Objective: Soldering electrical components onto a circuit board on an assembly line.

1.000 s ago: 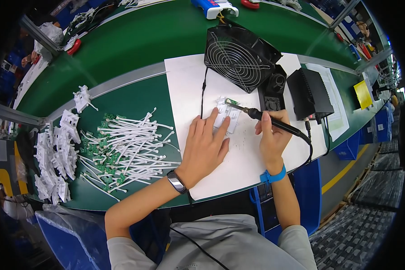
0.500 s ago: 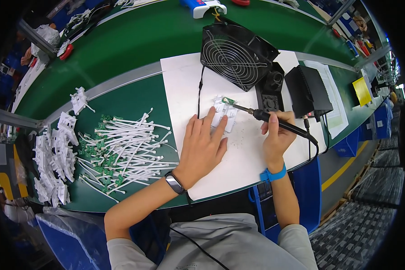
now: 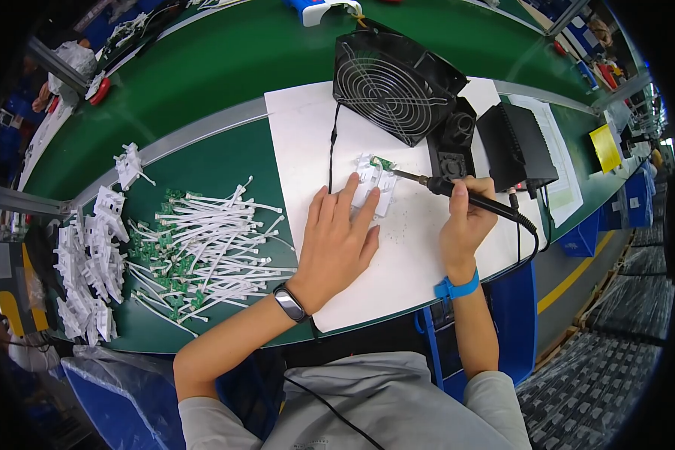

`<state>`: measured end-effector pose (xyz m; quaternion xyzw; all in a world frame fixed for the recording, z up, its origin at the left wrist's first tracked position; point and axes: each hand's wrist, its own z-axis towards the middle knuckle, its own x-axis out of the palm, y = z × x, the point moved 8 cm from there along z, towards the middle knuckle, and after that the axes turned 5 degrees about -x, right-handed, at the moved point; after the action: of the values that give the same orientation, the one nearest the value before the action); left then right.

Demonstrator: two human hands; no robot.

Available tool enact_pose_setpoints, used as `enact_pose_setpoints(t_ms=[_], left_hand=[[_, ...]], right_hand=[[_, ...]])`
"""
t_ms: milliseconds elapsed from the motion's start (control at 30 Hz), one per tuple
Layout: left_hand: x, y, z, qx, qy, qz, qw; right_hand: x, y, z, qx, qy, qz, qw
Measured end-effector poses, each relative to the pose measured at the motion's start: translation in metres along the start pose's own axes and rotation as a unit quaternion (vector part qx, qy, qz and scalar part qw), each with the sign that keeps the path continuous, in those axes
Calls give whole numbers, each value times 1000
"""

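My right hand (image 3: 469, 225) grips a soldering iron (image 3: 481, 201) by its black handle, and the metal tip points left to the edge of a small green circuit board (image 3: 383, 162). That board sits at the far end of a white plastic bracket (image 3: 383, 201) lying on a white sheet (image 3: 397, 277). My left hand (image 3: 337, 244) lies flat with fingers spread, its fingertips resting on the bracket and covering part of it. Whether the tip touches the board is too small to tell.
A black fan (image 3: 397, 82) with a wire guard stands beyond the bracket. Right of it are a black iron stand (image 3: 451, 142) and a black power box (image 3: 516, 150). Green boards with white cables (image 3: 217, 247) lie left, beside piled white brackets (image 3: 90, 262).
My right hand and the soldering iron have shifted slightly right, the tip now by the board's right end. My left hand stays on the bracket. The view has moved a little.
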<state>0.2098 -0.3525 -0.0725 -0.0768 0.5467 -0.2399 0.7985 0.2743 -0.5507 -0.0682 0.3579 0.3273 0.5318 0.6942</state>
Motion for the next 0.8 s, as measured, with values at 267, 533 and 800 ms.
enact_pose_setpoints(t_ms=[267,533,800], left_hand=[[1,1,1,1,3,0,1000],[2,0,0,4,6,8,1000],[3,4,-3,-4,5,-12,1000]], right_hand=[[-5,-7,-1,8,-17,-2,1000],[-26,11,11,-47,-34,3,998],[-71,41,52,-87,-181,-67,977]])
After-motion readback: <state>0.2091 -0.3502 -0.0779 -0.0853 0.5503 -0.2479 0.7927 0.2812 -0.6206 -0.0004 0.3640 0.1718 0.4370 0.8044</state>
